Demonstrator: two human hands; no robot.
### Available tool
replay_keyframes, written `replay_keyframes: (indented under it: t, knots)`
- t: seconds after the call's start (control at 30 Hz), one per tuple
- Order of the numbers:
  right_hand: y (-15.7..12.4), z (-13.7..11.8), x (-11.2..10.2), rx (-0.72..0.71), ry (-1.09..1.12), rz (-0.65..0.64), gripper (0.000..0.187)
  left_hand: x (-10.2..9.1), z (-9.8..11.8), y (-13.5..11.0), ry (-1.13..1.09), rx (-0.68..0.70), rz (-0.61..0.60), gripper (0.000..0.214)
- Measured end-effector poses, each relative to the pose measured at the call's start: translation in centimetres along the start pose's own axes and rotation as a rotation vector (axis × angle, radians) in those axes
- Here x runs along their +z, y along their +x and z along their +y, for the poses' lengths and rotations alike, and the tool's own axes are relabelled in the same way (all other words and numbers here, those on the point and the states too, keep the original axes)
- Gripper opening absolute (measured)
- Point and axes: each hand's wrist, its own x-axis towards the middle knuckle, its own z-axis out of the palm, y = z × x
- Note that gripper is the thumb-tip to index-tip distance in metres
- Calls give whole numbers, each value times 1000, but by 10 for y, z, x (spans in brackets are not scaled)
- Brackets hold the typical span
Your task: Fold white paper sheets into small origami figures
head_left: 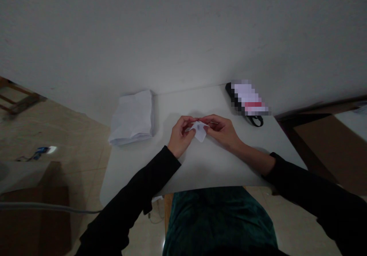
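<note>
Folded paper (199, 131) sits pinched in left hand (180, 136) and right hand (222, 131) grips, well inside table (200, 168) edges.

Your left hand (180, 135) and right hand (222, 130) hide much of the small white paper (200, 132); the red bit (200, 119) just above it is too small to tell; the flat thing (249, 97) on the table (200, 168) is blurred into blocks; the blue thing (37, 153) on the floor (80, 133) is too small as well.

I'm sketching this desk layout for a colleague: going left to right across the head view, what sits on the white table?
stack of white paper → left hand → folded white paper → right hand → blurred item with black strap
</note>
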Motion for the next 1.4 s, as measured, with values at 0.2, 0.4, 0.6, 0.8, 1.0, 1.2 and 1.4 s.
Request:
replay_keyframes:
  t: [0.2, 0.4, 0.6, 0.8, 1.0, 1.2, 1.4]
  knots:
    - [-3, 0, -1, -40, 38, -55, 26, 1, 0, 0, -18, 39, 24, 19]
    - [-2, -3, -4, -40, 58, -42, 19, -4, 0, 0, -200, -148, -49, 26]
    - [-1, -2, -8, -99, -23, -30, 18, -8, 0, 3, -389, -303, -98, 36]
    - [-2, -3, -12, -275, -294, -42, 28, -5, 0, 1, -343, -285, -95, 51]
    - [-3, -7, -11, -372, -433, -107, 40, 2, 0, -2, -162, -171, -66, 52]
    - [-6, -12, -7, -327, -391, -68, 15, 5, -2, -6, -110, -101, -93, 74]
    - [-6, -13, -7, -125, -175, 32, 26, 6, -1, -12, 89, -115, -223, 71]
